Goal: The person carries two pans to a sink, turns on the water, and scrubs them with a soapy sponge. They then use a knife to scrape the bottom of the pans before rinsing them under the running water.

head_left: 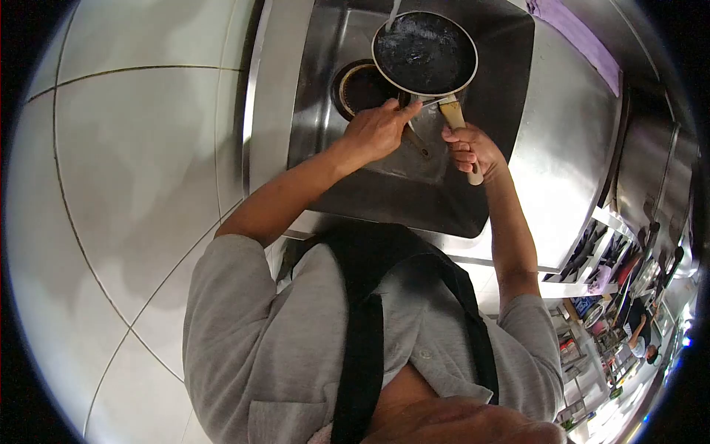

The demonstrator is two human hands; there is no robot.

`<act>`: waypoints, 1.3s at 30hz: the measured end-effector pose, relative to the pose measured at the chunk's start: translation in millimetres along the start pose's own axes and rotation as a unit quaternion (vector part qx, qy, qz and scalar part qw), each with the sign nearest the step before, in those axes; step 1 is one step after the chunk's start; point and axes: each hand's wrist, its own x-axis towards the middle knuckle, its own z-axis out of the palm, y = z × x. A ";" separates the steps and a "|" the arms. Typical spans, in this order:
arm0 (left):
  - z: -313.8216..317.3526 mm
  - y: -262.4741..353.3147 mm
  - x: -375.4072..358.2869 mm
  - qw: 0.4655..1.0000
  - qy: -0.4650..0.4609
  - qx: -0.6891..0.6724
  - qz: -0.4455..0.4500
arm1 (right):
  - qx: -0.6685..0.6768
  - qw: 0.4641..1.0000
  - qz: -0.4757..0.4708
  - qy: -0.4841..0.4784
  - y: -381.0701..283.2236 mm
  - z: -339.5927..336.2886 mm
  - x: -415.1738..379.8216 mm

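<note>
Over the metal sink stretches a dark round frying pan (425,53) with a pale rim, and a thin stream of water falls into it. My right hand (475,152) is wrapped round its beige handle (452,116). My left hand (379,132) is beside the pan's near edge, its index finger reaching to where the handle joins; whether it grips anything is hidden. Below and left of this pan, a second dark pan (355,90) lies in the sink, partly covered by my left hand, with its handle (418,142) pointing toward me.
The sink's steel front edge (384,228) runs close to my apron. A steel counter (555,140) is on the right, with a purple cloth (580,33) at its back. White tiles (140,148) cover the left side. Far right, shelves and another person (637,342) show.
</note>
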 end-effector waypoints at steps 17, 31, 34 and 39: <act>20.8 5.4 13.7 1.000 -0.025 0.014 0.011 | -0.001 1.000 -0.005 0.031 6.9 -1.9 12.4; 20.9 -6.7 20.3 0.998 -0.040 0.043 -0.034 | 0.031 0.999 -0.008 0.036 8.3 -8.9 26.6; 31.2 -2.0 18.1 0.998 -0.027 0.040 -0.042 | 0.037 0.998 -0.014 0.048 5.9 -4.7 27.2; 36.1 -11.2 22.1 0.999 -0.004 0.016 -0.034 | 0.115 0.993 -0.013 -0.008 11.7 -14.4 29.5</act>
